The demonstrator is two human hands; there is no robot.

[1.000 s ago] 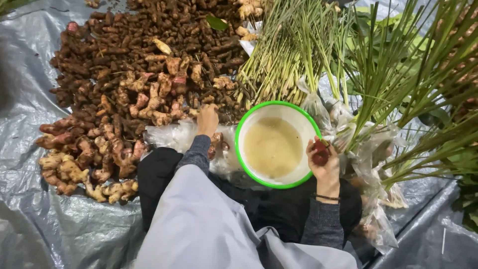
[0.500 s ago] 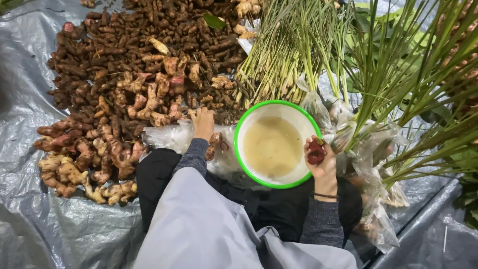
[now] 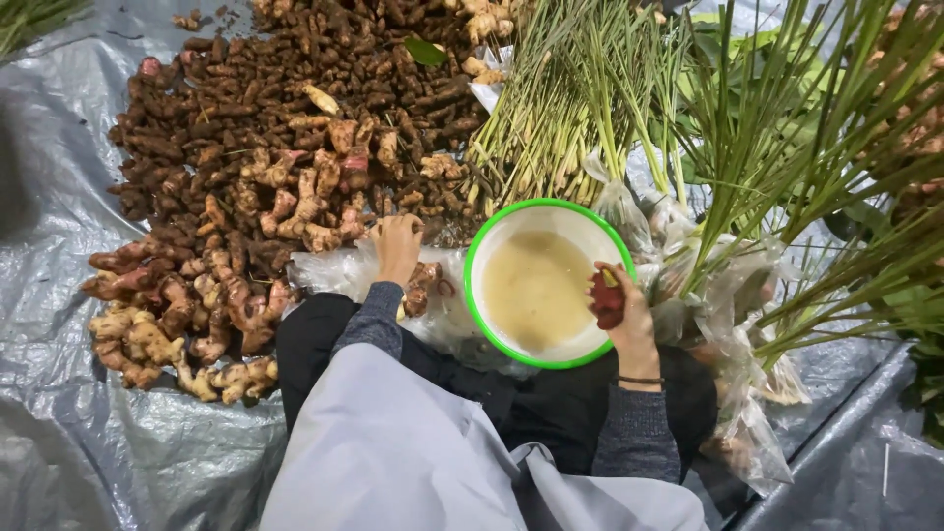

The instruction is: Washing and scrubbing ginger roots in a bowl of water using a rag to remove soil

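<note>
My right hand (image 3: 629,315) holds a small reddish root piece (image 3: 608,300) over the right rim of a white bowl with a green rim (image 3: 492,231); the bowl holds cloudy pale water. My left hand (image 3: 397,246) reaches forward, palm down, onto a clear plastic bag (image 3: 329,270) with root pieces beside it, at the near edge of a big heap of brown and pinkish roots (image 3: 256,187). Both arms wear grey knit sleeves, and a light grey cloth (image 3: 413,462) covers my lap.
Everything lies on a grey plastic tarp (image 3: 69,393). Bundles of lemongrass stalks (image 3: 580,98) lie behind the bowl. Long green leaves (image 3: 816,167) and crumpled clear plastic bags (image 3: 737,324) crowd the right side. Pale ginger pieces (image 3: 147,344) lie at the heap's near left.
My right hand with the reddish root piece has shifted slightly left, onto the bowl's rim. My left hand has stayed on the plastic bag by the heap.
</note>
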